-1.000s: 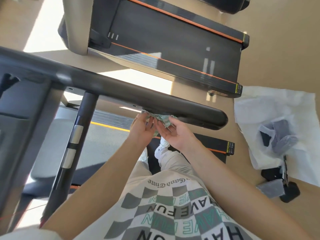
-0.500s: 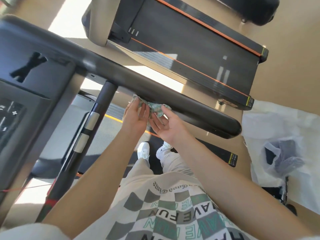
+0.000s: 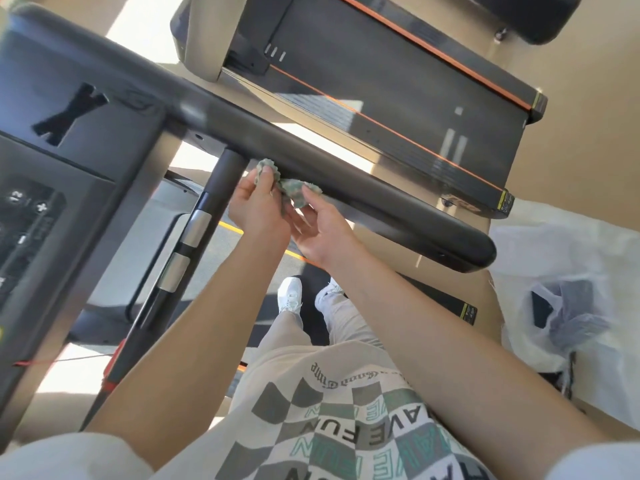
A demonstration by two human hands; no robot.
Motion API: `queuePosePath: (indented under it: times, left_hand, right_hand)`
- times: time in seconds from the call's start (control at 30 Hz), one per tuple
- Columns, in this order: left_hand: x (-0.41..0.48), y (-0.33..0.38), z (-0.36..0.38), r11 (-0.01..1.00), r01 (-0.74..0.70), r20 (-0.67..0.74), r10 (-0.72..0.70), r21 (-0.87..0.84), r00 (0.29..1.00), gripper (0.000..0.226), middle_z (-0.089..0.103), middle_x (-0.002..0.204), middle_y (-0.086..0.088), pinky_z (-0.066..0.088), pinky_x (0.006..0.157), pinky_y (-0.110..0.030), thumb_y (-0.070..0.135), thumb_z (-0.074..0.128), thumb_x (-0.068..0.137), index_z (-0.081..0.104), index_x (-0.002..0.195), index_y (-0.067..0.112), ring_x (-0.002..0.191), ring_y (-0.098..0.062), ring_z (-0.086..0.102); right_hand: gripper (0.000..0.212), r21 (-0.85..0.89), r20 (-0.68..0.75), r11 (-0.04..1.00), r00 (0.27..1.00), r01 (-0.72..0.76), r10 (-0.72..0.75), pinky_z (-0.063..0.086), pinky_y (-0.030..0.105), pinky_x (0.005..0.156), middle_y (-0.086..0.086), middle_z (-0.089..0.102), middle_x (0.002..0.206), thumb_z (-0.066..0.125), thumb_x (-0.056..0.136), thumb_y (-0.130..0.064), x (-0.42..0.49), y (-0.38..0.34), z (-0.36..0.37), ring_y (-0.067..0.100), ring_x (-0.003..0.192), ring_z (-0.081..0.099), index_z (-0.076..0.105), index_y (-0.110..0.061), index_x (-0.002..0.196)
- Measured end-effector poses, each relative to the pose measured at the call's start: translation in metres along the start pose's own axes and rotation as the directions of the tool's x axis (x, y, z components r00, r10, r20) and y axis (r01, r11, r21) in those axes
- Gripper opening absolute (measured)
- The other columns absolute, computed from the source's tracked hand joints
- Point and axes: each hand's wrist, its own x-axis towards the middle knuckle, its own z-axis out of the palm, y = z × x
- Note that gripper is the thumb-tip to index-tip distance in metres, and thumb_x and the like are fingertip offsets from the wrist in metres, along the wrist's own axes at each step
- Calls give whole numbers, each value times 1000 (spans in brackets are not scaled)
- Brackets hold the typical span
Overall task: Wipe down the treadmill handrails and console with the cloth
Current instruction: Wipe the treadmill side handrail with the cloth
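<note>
Cloth (image 3: 295,192) against handrail (image 3: 363,188), centre of frame.
Pinched in left hand (image 3: 259,206) and right hand (image 3: 320,235) grips; shirt (image 3: 332,386) reads "HAVE FUN".

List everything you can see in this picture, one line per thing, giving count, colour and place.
cloth: one, green, crumpled against the handrail's near side
handrail: one, black, diagonal across the middle
console: one, dark grey, left edge
upright post: one, black with two silver pads, under the handrail
second treadmill: one, black with orange stripes, top right
plastic bag: one, white, floor at right
shoes: two, white, below the hands
left hand: one, pinches the cloth
right hand: one, palm up, fingertips at the cloth
</note>
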Motion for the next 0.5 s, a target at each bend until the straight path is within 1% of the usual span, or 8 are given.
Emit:
queuePosePath:
  times: [0.1, 0.17, 0.2, 0.27, 0.33, 0.43, 0.47, 0.5]
  left_hand:
    - [0, -6, -4, 997, 47, 49, -50, 53, 998, 26, 75, 110, -16, 62, 78, -31, 6, 72, 93, 68, 119, -1, 93, -21, 77]
    - [-2, -13, -7, 992, 88, 73, -95, 95, 993, 26, 74, 115, -17, 62, 89, -39, 8, 71, 95, 68, 120, 2, 99, -24, 76]
    - [-4, -18, -7, 987, 105, 74, -114, 123, 991, 25, 74, 115, -17, 61, 92, -42, 9, 71, 95, 69, 119, 3, 101, -25, 75]
    - [-11, -27, -7, 975, 148, 74, -162, 168, 984, 21, 76, 109, -13, 61, 92, -45, 12, 72, 94, 71, 115, 8, 100, -24, 76]
    - [-21, -38, -6, 957, 191, 74, -211, 220, 975, 13, 76, 101, -8, 62, 87, -41, 11, 74, 93, 72, 106, 12, 93, -20, 76]
    - [-36, -55, -4, 937, 223, 98, -256, 268, 962, 8, 73, 88, -5, 61, 72, -25, 6, 72, 93, 69, 99, 10, 76, -13, 74]
    - [-40, -61, -2, 930, 234, 98, -271, 283, 958, 8, 73, 86, -4, 61, 72, -24, 5, 72, 93, 69, 99, 10, 74, -13, 74]
    - [-45, -67, -1, 922, 246, 98, -286, 299, 953, 8, 73, 85, -4, 62, 75, -26, 5, 72, 93, 69, 98, 10, 75, -13, 74]
  right_hand:
    - [7, 3, -22, 1000, 1000, 20, -20, 55, 35, 96, 1, 76, 77, 72, 94, -16, -1, -2, -13, 19, 95, 70, 67, -13, 98]
    - [8, 29, -51, 999, 998, 40, -38, 55, 34, 93, 3, 76, 83, 72, 94, -16, -3, -4, -25, 20, 99, 70, 67, -13, 99]
    - [8, 45, -64, 998, 997, 49, -46, 56, 34, 93, 4, 75, 88, 72, 94, -16, -4, -6, -31, 20, 100, 70, 67, -13, 100]
    - [9, 76, -87, 995, 995, 65, -58, 57, 35, 91, 6, 75, 96, 72, 94, -18, -7, -9, -45, 20, 101, 70, 68, -13, 101]
    - [13, 123, -114, 989, 991, 77, -63, 58, 35, 89, 7, 76, 98, 72, 94, -18, -10, -14, -61, 21, 101, 70, 69, -10, 104]
    - [18, 194, -168, 975, 983, 112, -79, 60, 35, 81, 10, 74, 102, 71, 95, -17, -14, -21, -85, 22, 99, 70, 66, -8, 109]
    - [18, 222, -186, 967, 979, 127, -86, 60, 35, 81, 11, 73, 102, 71, 95, -16, -16, -24, -92, 23, 98, 70, 65, -8, 110]
    - [18, 253, -202, 956, 975, 147, -97, 60, 36, 83, 12, 73, 103, 70, 95, -15, -18, -27, -100, 24, 98, 70, 64, -8, 110]
